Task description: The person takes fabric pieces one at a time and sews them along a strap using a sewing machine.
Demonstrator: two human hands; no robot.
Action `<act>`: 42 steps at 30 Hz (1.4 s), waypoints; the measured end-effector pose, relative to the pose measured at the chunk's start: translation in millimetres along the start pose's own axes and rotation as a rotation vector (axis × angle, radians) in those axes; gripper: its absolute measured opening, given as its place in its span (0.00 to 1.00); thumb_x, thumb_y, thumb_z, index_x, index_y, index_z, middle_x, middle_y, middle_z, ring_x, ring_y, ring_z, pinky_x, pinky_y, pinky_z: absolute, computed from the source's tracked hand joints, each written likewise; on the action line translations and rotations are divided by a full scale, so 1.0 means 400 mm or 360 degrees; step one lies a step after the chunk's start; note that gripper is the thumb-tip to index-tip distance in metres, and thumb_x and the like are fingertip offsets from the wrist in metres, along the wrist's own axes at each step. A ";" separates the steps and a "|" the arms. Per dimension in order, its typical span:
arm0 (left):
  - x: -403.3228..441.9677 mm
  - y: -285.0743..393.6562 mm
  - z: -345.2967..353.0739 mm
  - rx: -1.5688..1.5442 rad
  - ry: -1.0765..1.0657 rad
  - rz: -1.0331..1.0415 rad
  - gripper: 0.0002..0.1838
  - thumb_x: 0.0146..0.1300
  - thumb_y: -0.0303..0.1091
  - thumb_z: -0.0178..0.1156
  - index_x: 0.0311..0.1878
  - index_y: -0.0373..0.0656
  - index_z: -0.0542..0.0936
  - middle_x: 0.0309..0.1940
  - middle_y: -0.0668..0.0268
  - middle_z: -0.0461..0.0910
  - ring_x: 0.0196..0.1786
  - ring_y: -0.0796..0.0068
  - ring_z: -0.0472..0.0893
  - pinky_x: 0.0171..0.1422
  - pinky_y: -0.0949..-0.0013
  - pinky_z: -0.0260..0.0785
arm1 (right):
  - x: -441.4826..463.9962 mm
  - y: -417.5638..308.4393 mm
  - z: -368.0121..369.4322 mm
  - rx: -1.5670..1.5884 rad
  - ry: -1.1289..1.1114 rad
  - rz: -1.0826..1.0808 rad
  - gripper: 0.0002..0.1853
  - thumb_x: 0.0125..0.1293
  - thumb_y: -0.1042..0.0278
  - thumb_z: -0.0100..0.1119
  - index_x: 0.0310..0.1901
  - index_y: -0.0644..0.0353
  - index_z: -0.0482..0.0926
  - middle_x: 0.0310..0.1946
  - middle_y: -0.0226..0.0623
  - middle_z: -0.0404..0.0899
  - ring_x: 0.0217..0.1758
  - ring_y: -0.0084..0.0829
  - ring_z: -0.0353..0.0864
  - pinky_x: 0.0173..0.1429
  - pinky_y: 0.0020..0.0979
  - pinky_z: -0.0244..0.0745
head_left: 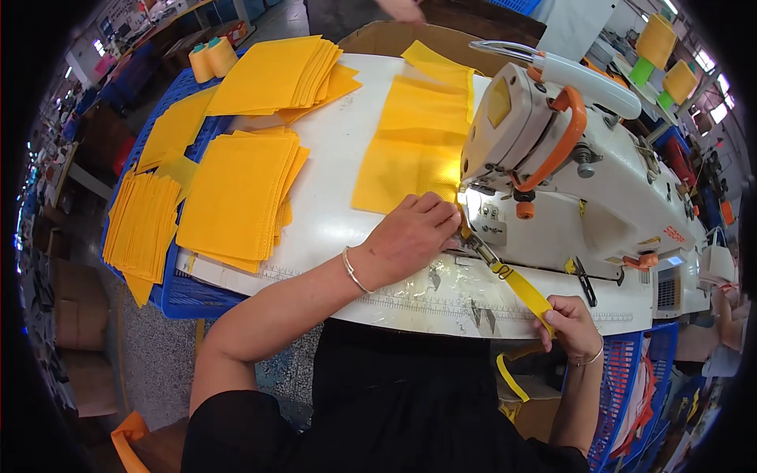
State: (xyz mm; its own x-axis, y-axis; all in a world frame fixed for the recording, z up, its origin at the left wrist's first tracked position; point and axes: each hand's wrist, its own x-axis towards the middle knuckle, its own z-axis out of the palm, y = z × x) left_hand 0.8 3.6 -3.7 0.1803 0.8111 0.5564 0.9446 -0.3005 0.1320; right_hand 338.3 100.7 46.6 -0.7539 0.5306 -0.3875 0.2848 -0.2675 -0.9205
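Observation:
My left hand (416, 236) is closed at the near right corner of a yellow fabric panel (418, 150), close to the needle area of the sewing machine (544, 134). Its fingertips are partly hidden. A strip of yellow tape (527, 293) runs from a metal tape folder (479, 248) beside those fingers down to my right hand (569, 325). There the tape is pinched between thumb and fingers, and it hangs on below the table edge. The panel lies flat on the white table (331, 181), its far end folded over near a cardboard box.
Stacks of yellow fabric squares (236, 193) cover the left side, some over a blue crate (197, 296). Black thread snips (584, 281) lie right of the tape. Thread cones (213, 59) stand at back left. Another person's hand (402, 9) shows beyond the cardboard box (378, 39).

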 end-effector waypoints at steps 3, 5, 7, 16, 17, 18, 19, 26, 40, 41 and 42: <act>-0.002 -0.003 -0.001 0.0012 -0.0019 -0.0028 0.19 0.63 0.39 0.66 0.55 0.45 0.78 0.51 0.69 0.76 0.52 0.68 0.73 0.55 0.67 0.67 | 0.001 -0.002 0.002 0.0019 -0.0013 0.0007 0.10 0.70 0.70 0.60 0.35 0.70 0.81 0.18 0.40 0.80 0.11 0.26 0.70 0.20 0.21 0.70; -0.003 -0.004 0.001 0.0031 -0.0026 -0.0024 0.19 0.63 0.39 0.66 0.55 0.44 0.77 0.52 0.69 0.76 0.53 0.68 0.73 0.55 0.67 0.67 | 0.000 -0.006 0.003 0.0054 -0.0019 0.0028 0.09 0.70 0.72 0.60 0.36 0.71 0.81 0.19 0.40 0.80 0.12 0.25 0.71 0.21 0.21 0.71; -0.002 -0.005 0.004 0.0041 -0.0019 -0.0028 0.19 0.63 0.40 0.66 0.55 0.44 0.77 0.52 0.68 0.76 0.53 0.68 0.74 0.56 0.67 0.67 | -0.003 -0.010 0.003 0.0060 -0.0024 0.0038 0.09 0.70 0.72 0.60 0.36 0.71 0.81 0.19 0.40 0.80 0.13 0.25 0.72 0.22 0.21 0.72; -0.009 -0.011 0.022 -0.0037 0.0064 -0.0045 0.23 0.63 0.42 0.66 0.56 0.42 0.73 0.58 0.64 0.75 0.58 0.66 0.74 0.60 0.65 0.67 | 0.001 0.004 -0.003 -0.0002 -0.0019 0.0007 0.11 0.70 0.68 0.60 0.36 0.70 0.81 0.18 0.40 0.79 0.11 0.27 0.71 0.21 0.21 0.69; -0.007 -0.014 0.023 -0.0023 0.0081 -0.0053 0.23 0.63 0.42 0.66 0.56 0.42 0.73 0.58 0.64 0.75 0.58 0.66 0.74 0.60 0.65 0.67 | 0.004 0.001 -0.004 -0.0019 -0.0031 -0.0002 0.11 0.70 0.68 0.60 0.36 0.70 0.81 0.18 0.40 0.79 0.11 0.27 0.71 0.21 0.21 0.69; -0.007 -0.015 0.025 -0.0028 0.0073 -0.0061 0.23 0.63 0.43 0.66 0.56 0.42 0.73 0.59 0.63 0.75 0.59 0.66 0.73 0.61 0.65 0.67 | 0.005 0.000 -0.003 -0.0010 -0.0030 -0.0002 0.10 0.70 0.69 0.60 0.37 0.70 0.81 0.18 0.40 0.79 0.11 0.27 0.71 0.21 0.21 0.69; -0.008 -0.015 0.029 -0.0034 0.0063 -0.0068 0.23 0.63 0.43 0.65 0.56 0.42 0.73 0.60 0.62 0.74 0.60 0.65 0.73 0.62 0.65 0.66 | 0.006 0.001 -0.002 0.0002 -0.0029 0.0000 0.10 0.70 0.69 0.60 0.37 0.70 0.81 0.18 0.40 0.79 0.11 0.27 0.71 0.21 0.21 0.69; -0.013 -0.015 0.028 -0.0030 -0.0027 -0.0103 0.26 0.65 0.48 0.63 0.58 0.39 0.73 0.65 0.56 0.73 0.66 0.62 0.72 0.69 0.61 0.64 | 0.001 0.004 -0.008 0.0034 -0.0013 0.0109 0.08 0.71 0.73 0.59 0.39 0.72 0.81 0.21 0.40 0.80 0.16 0.27 0.75 0.25 0.22 0.73; -0.229 -0.192 -0.513 -0.0405 -0.0011 -0.0958 0.21 0.66 0.35 0.64 0.62 0.41 0.81 0.66 0.59 0.78 0.64 0.62 0.77 0.70 0.63 0.69 | -0.012 -0.024 0.028 -0.0759 0.0200 -0.0111 0.07 0.67 0.73 0.64 0.40 0.68 0.82 0.27 0.38 0.82 0.25 0.28 0.79 0.32 0.25 0.74; -0.268 -0.219 -0.533 -0.0487 -0.0001 -0.1099 0.20 0.64 0.32 0.66 0.60 0.41 0.82 0.63 0.61 0.78 0.63 0.63 0.76 0.69 0.65 0.68 | -0.016 -0.026 0.040 -0.1004 0.0260 -0.0176 0.07 0.66 0.73 0.66 0.40 0.68 0.83 0.28 0.38 0.82 0.26 0.29 0.80 0.33 0.25 0.74; -0.291 -0.231 -0.530 -0.0482 -0.0009 -0.1106 0.20 0.64 0.32 0.66 0.60 0.41 0.82 0.63 0.61 0.78 0.63 0.63 0.76 0.69 0.65 0.68 | -0.020 -0.033 0.062 -0.0997 0.0251 -0.0174 0.07 0.66 0.73 0.66 0.40 0.68 0.83 0.28 0.38 0.82 0.26 0.29 0.80 0.33 0.25 0.74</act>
State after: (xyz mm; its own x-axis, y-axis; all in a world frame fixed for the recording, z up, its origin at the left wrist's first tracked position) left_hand -165.6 -169.4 93.3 -0.4269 0.8664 0.2592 0.7251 0.1566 0.6706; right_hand 326.1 80.1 63.2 -0.7155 0.6528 -0.2488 0.5384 0.2884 -0.7918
